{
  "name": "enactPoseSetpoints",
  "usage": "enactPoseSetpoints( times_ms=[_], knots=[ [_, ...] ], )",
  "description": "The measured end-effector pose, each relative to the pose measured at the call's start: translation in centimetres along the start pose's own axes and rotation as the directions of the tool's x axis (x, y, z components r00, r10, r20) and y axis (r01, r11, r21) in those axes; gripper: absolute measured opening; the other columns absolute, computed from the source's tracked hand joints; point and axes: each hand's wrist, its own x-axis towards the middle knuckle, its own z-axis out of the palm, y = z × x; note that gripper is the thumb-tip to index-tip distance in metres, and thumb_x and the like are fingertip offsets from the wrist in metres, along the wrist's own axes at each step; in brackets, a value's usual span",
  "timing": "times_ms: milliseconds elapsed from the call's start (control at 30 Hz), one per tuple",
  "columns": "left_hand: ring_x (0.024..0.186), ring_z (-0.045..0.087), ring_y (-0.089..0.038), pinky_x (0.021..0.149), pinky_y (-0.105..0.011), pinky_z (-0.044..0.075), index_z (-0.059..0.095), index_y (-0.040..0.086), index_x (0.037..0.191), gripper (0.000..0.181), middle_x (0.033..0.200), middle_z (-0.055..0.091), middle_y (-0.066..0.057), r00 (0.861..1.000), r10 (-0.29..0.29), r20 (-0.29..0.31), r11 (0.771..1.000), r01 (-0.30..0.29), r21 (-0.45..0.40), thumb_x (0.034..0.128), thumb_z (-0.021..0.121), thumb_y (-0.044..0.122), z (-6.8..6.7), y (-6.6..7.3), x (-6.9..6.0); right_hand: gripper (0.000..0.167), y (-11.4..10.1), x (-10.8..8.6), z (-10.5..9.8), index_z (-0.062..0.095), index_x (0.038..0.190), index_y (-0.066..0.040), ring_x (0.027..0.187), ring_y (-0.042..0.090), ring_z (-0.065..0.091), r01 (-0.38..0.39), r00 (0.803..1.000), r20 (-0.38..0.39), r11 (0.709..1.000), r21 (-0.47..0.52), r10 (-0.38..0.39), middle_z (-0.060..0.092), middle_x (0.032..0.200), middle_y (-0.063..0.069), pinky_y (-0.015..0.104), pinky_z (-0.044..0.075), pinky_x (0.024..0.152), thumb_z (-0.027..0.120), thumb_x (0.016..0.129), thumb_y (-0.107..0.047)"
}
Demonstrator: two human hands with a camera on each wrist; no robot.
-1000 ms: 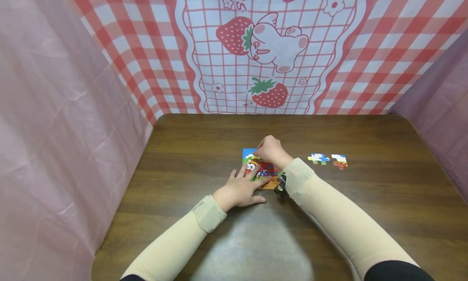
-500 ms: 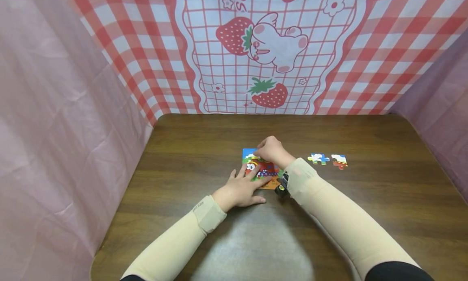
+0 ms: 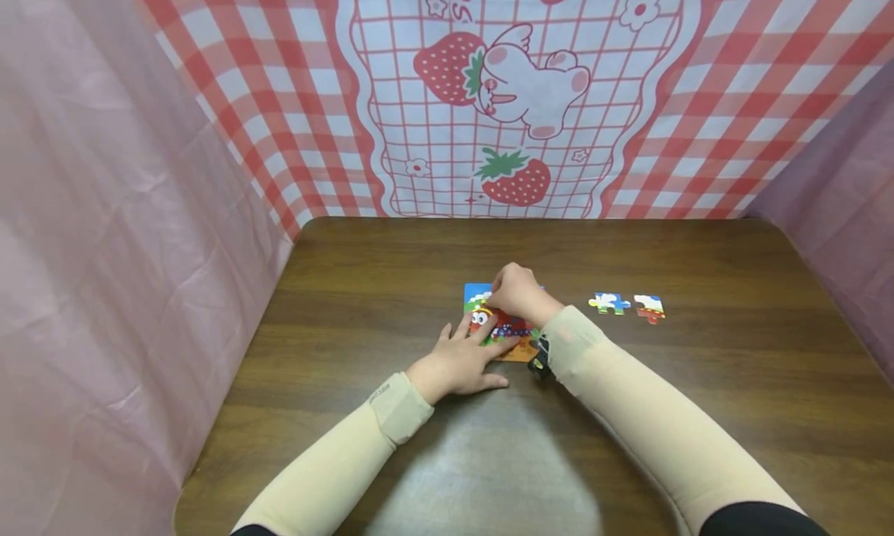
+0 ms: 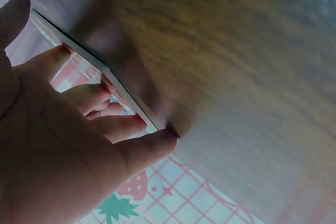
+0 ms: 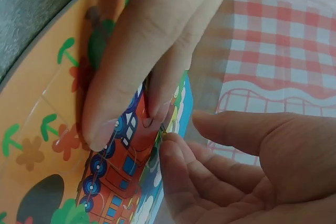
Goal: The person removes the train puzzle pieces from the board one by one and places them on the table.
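Note:
A colourful jigsaw puzzle [image 3: 517,351] with a red train printed on it lies on the table. My left hand [image 3: 457,363] rests on its lower left with spread fingers. In the left wrist view, the left hand [image 4: 68,140] has its fingertips on the thin puzzle board [image 4: 97,61]. My right hand [image 3: 520,294] is at the puzzle's upper edge, fingers curled. In the right wrist view, the index fingertip of my right hand [image 5: 220,166] touches the printed surface near the sky side, the thumb tip slightly apart. Whether a piece is between them is unclear.
Two loose puzzle pieces lie right of the puzzle: a blue and white one [image 3: 609,303] and a white and red one [image 3: 650,308]. A brown wooden table [image 3: 363,288] stands before a red checked cloth [image 3: 293,94]. A pink curtain [image 3: 105,249] hangs at the left.
My right hand has shifted slightly toward me at the puzzle's upper edge, its fingers still curled. The left hand and the two loose pieces stay where they were.

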Motion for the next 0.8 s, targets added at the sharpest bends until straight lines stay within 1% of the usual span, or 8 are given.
enactPoseSetpoints(
  times_ms=[100, 167, 333, 467, 633, 800],
  knots=[
    [0.151, 0.002, -0.043, 0.113, -0.066, 0.02, 0.019, 0.049, 0.161, 0.072, 0.17, 0.0, 0.0, 1.0, 0.0, 0.004, 1.0, 0.0, -0.002, 0.0978, 0.047, 0.069, -0.07, 0.04, -0.06, 0.016, -0.06, -0.01, 0.11, 0.073, 0.094, 0.001, 0.101, 0.034, 0.06, 0.019, 1.0, 0.005, 1.0, -0.022, -0.018, 0.068, 0.105, 0.016, 0.045, 0.053, 0.086, 0.077, 0.089, -0.014],
    [0.152, 0.002, -0.043, 0.113, -0.066, 0.02, 0.019, 0.049, 0.161, 0.072, 0.17, 0.0, 0.0, 1.0, -0.001, 0.006, 1.0, 0.001, -0.003, 0.0978, 0.047, 0.069, -0.1, 0.05, -0.09, 0.016, -0.09, -0.02, 0.16, 0.073, 0.095, 0.001, 0.102, 0.034, 0.06, 0.016, 1.0, 0.002, 1.0, -0.02, -0.016, 0.068, 0.105, 0.016, 0.045, 0.052, 0.087, 0.077, 0.09, -0.013],
    [0.152, 0.001, -0.043, 0.113, -0.066, 0.02, 0.018, 0.05, 0.161, 0.071, 0.17, -0.001, 0.0, 1.0, -0.005, 0.016, 1.0, 0.006, -0.004, 0.098, 0.046, 0.069, -0.11, 0.06, -0.1, 0.017, 0.04, 0.09, 0.18, 0.073, 0.094, 0.001, 0.098, 0.033, 0.061, 0.007, 1.0, -0.004, 1.0, 0.016, -0.007, 0.068, 0.103, 0.014, 0.043, 0.054, 0.083, 0.077, 0.089, -0.014],
    [0.151, 0.001, -0.043, 0.113, -0.066, 0.02, 0.019, 0.049, 0.161, 0.071, 0.17, -0.001, 0.0, 1.0, -0.003, 0.016, 1.0, 0.003, -0.005, 0.0983, 0.046, 0.069, -0.1, 0.04, -0.08, 0.02, 0.22, 0.17, 0.1, 0.073, 0.098, 0.001, 0.096, 0.031, 0.062, -0.008, 1.0, -0.009, 0.999, 0.054, 0.008, 0.068, 0.104, 0.015, 0.043, 0.055, 0.081, 0.079, 0.089, -0.016],
    [0.151, 0.002, -0.044, 0.113, -0.065, 0.02, 0.018, 0.048, 0.161, 0.071, 0.17, 0.0, 0.0, 1.0, -0.004, 0.016, 1.0, 0.004, -0.006, 0.0984, 0.046, 0.068, -0.18, 0.05, -0.08, 0.027, 0.32, 0.16, 0.06, 0.072, 0.105, 0.002, 0.103, 0.033, 0.061, -0.031, 0.999, -0.008, 0.996, 0.082, 0.032, 0.067, 0.111, 0.017, 0.046, 0.053, 0.087, 0.08, 0.089, -0.017],
    [0.151, 0.001, -0.043, 0.113, -0.065, 0.02, 0.018, 0.048, 0.161, 0.071, 0.17, 0.0, -0.001, 1.0, -0.005, 0.024, 1.0, 0.005, -0.007, 0.0988, 0.045, 0.068, -0.28, 0.1, -0.08, 0.037, 0.49, 0.28, 0.1, 0.069, 0.115, 0.004, 0.11, 0.036, 0.059, -0.048, 0.999, -0.008, 0.993, 0.105, 0.05, 0.064, 0.12, 0.02, 0.049, 0.051, 0.092, 0.08, 0.088, -0.018]
  ],
)
